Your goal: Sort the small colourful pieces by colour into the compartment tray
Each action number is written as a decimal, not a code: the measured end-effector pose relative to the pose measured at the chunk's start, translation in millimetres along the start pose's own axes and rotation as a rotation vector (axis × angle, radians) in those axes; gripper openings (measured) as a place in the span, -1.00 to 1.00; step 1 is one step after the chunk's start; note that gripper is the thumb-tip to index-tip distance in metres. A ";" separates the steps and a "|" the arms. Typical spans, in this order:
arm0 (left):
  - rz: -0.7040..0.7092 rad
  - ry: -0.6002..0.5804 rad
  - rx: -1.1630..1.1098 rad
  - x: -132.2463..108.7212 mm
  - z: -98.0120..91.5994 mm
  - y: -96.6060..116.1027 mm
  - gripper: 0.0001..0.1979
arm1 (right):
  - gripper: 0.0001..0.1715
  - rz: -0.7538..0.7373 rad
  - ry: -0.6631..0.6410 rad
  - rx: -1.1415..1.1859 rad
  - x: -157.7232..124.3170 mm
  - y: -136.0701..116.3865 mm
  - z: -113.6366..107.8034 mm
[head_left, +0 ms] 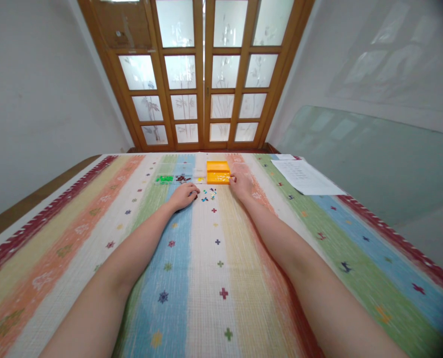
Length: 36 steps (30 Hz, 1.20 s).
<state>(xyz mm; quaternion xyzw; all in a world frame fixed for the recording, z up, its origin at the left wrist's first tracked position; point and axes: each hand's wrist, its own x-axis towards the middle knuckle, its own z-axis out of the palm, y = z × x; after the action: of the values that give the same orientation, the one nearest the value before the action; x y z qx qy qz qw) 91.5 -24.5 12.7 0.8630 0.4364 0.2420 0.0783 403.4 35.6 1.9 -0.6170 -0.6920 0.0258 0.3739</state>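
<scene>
My left hand (184, 195) rests on the cloth with its fingers curled; a few dark bits show by its fingertips, and whether it holds any is hidden. Right of it lie several tiny blue, green and pale pieces (208, 195), loose on the cloth. My right hand (241, 186) is at the right edge of an open orange box (217, 165), thumb and fingers drawn together; what they pinch is too small to make out. White bits (221, 177) lie in the box's near half. Left of it, a clear plastic case holds green pieces (164, 179), dark brown pieces (183, 178) and yellow pieces (200, 179).
A striped, patterned tablecloth (206, 278) covers the table. Printed paper sheets (305, 176) lie at the far right. Behind the table stand wooden doors (204, 99) with frosted panes. A glass sheet (359, 159) leans at the right wall.
</scene>
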 end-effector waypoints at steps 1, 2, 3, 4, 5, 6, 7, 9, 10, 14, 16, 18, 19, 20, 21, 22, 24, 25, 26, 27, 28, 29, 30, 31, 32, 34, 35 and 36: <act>-0.004 0.000 -0.001 0.0 -0.1 0.2 -0.71 | -0.67 -0.021 -0.013 0.012 -0.6 -1.6 -0.3; -0.007 -0.001 -0.002 0.0 -0.1 0.4 -0.71 | -0.67 -0.051 -0.033 0.029 -1.5 -3.7 -0.9; -0.009 -0.001 -0.003 0.0 -0.2 0.6 -0.71 | -0.67 -0.094 -0.065 0.051 -2.6 -6.4 -1.6; -0.009 -0.002 -0.004 0.1 -0.3 0.8 -0.71 | -0.69 -0.151 -0.106 0.073 -4.1 -9.6 -2.4; -0.008 -0.001 -0.004 0.1 -0.4 1.0 -0.71 | -0.70 -0.218 -0.157 0.094 -5.9 -13.2 -3.4; -0.005 0.001 -0.005 0.1 -0.5 1.1 -0.71 | -0.72 -0.288 -0.212 0.113 -8.1 -17.1 -4.3; -0.003 0.004 -0.006 0.2 -0.5 1.2 -0.72 | -0.74 -0.350 -0.268 0.129 -10.5 -21.0 -5.2; -0.001 0.006 -0.010 0.4 -0.3 1.2 -0.72 | -0.76 -0.432 -0.364 0.150 -15.4 -28.4 -6.7; -0.001 0.006 -0.011 0.5 -0.1 1.0 -0.72 | -0.75 -0.456 -0.402 0.156 -17.5 -31.5 -7.2; -0.001 0.008 -0.014 0.7 1.0 -0.2 -0.73 | -0.75 -0.513 -0.475 0.168 -21.4 -37.2 -8.2; 0.005 0.007 -0.015 0.6 1.3 -0.8 -0.73 | -0.78 -0.516 -0.477 0.167 -20.7 -36.6 -8.3; 0.010 0.007 -0.014 0.4 1.3 -1.0 -0.73 | -0.80 -0.506 -0.475 0.163 -19.5 -34.9 -7.9; 0.010 0.007 -0.013 0.3 1.3 -1.0 -0.73 | -0.80 -0.503 -0.473 0.162 -19.0 -33.9 -7.5; 0.010 0.007 -0.012 0.3 1.3 -0.9 -0.73 | -0.81 -0.502 -0.469 0.165 -18.7 -32.9 -6.9; 0.007 0.007 -0.011 0.3 1.2 -0.8 -0.72 | -0.82 -0.504 -0.466 0.171 -18.6 -31.9 -6.2; 0.005 0.008 -0.010 0.3 1.2 -0.7 -0.72 | -0.83 -0.508 -0.465 0.178 -18.6 -31.0 -5.4; 0.004 0.006 -0.009 0.5 1.1 -0.5 -0.72 | -0.84 -0.505 -0.464 0.192 -18.6 -29.1 -3.7; 0.005 0.007 -0.009 0.6 1.1 -0.4 -0.72 | -0.83 -0.493 -0.453 0.196 -18.2 -27.9 -3.0; 0.006 0.009 -0.011 0.7 1.0 -0.5 -0.72 | -0.83 -0.475 -0.430 0.196 -17.4 -26.4 -2.5; 0.008 0.009 -0.013 0.7 1.0 -0.6 -0.72 | -0.82 -0.451 -0.394 0.195 -16.1 -24.4 -2.3; 0.010 0.009 -0.014 0.7 1.0 -0.8 -0.72 | -0.81 -0.416 -0.344 0.192 -14.2 -21.9 -2.5; 0.011 0.007 -0.014 0.7 1.0 -1.1 -0.72 | -0.80 -0.372 -0.284 0.187 -11.6 -18.7 -3.0; 0.012 0.006 -0.013 0.7 1.1 -1.4 -0.72 | -0.79 -0.322 -0.221 0.182 -8.6 -14.9 -4.1; 0.013 0.003 -0.009 0.6 1.2 -1.8 -0.72 | -0.78 -0.264 -0.156 0.177 -5.3 -10.6 -5.5; 0.016 0.002 -0.006 0.6 1.3 -2.1 -0.72 | -0.78 -0.208 -0.090 0.174 -1.8 -5.8 -7.4; 0.019 0.004 -0.001 0.4 1.7 -2.7 -0.71 | -0.77 -0.135 0.036 0.169 4.7 4.6 -11.9; 0.019 0.005 0.000 0.4 1.9 -3.0 -0.71 | -0.77 -0.114 0.089 0.166 7.3 9.9 -14.3; 0.017 0.005 0.001 0.4 2.1 -3.2 -0.72 | -0.76 -0.092 0.132 0.159 9.5 15.0 -16.7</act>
<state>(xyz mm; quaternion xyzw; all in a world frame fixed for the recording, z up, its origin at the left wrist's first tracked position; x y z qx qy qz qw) 90.4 -22.1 9.9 0.8661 0.4294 0.2446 0.0750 425.5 40.3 11.0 -0.5534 -0.6891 0.0226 0.4674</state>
